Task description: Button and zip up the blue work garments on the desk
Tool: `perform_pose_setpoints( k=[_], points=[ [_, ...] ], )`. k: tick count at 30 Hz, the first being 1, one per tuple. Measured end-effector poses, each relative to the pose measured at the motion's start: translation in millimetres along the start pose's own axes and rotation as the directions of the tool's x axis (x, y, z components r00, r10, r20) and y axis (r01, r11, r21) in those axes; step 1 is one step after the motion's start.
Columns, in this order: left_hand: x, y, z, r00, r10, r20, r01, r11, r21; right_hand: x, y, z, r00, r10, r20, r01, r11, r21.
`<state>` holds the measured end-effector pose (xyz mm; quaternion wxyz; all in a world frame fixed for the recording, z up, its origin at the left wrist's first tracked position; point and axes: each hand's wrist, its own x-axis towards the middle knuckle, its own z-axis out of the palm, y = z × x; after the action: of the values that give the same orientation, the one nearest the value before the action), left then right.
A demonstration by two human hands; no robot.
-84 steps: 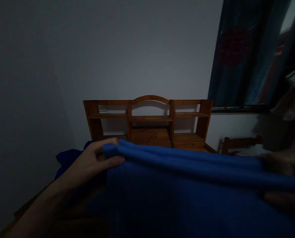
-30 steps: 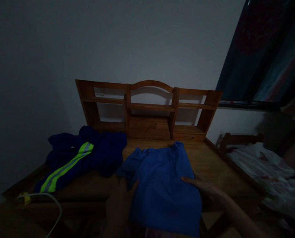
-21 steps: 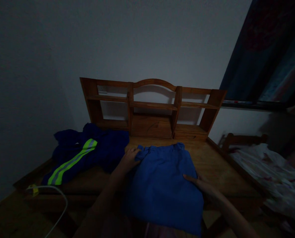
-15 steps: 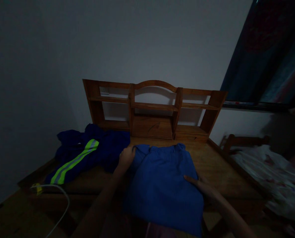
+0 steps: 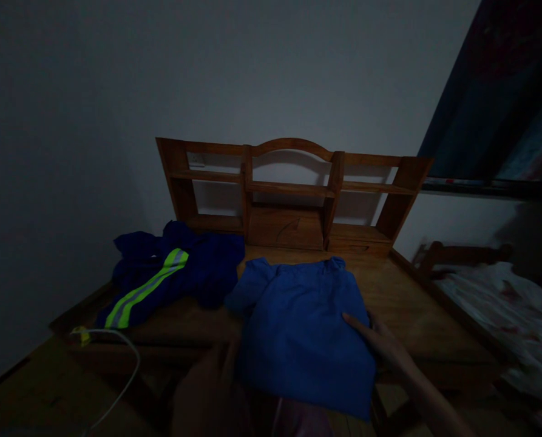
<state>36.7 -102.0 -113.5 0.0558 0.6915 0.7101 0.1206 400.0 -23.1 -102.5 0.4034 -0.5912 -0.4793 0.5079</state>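
Note:
A blue garment [image 5: 304, 328], folded into a rough rectangle, lies on the wooden desk and hangs over its front edge. At its top is a gathered edge, and a flap sticks out on the left. My right hand [image 5: 375, 334] grips its right side, thumb on top and the other fingers hidden beneath. Low in front of the desk, my left hand [image 5: 209, 379] is smeared by motion near the garment's lower left side; its fingers are unclear. To the left lies a crumpled dark blue garment [image 5: 211, 264] with a yellow-green and silver reflective stripe.
The desk [image 5: 411, 303] carries a wooden shelf unit [image 5: 289, 189] along its back, against the wall. A white cable [image 5: 134, 370] hangs over the front left edge. White bedding [image 5: 493, 303] lies on the right, below a dark curtain [image 5: 493, 103].
My left hand has let go of the blue garment's upper left part and moved down towards me. The flap there has dropped outward to the left. My right hand keeps its grip.

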Motion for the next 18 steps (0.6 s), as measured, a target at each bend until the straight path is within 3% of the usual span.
perform_pose_setpoints(
  k=[2, 5, 9, 14, 16, 18],
  points=[
    [-22.4, 4.0, 8.4, 0.994, -0.038, 0.098, 0.046, 0.995, -0.084, -12.1, -2.5, 2.5, 0.996, 0.041, 0.079, -0.041, 0.999, -0.006],
    [-22.5, -1.6, 20.8, 0.982, -0.097, 0.161, 0.14, 0.949, -0.281, -38.5, -6.2, 8.2, 0.973, 0.037, 0.229, -0.051, 0.997, 0.058],
    [2.7, -19.1, 35.4, 0.954, -0.097, 0.284, 0.269, 0.697, -0.665, -65.5, 1.1, 16.3, 0.939, 0.0, 0.345, -0.035, 0.995, 0.096],
    [-5.0, -11.7, 21.4, 0.904, 0.031, 0.426, 0.411, 0.207, -0.888, -84.5, 10.5, 15.6, 0.952, 0.139, 0.271, -0.185, 0.97, 0.155],
    [-20.1, -0.5, 7.0, 0.9, 0.044, 0.434, 0.424, 0.145, -0.894, -99.7, 8.1, 5.8, 0.951, 0.226, 0.21, -0.271, 0.938, 0.216],
    [-34.2, 10.7, -8.2, 0.912, 0.01, 0.41, 0.402, 0.175, -0.899, -120.7, 4.1, -11.2, 0.955, 0.271, 0.125, -0.294, 0.923, 0.249]
  ],
)
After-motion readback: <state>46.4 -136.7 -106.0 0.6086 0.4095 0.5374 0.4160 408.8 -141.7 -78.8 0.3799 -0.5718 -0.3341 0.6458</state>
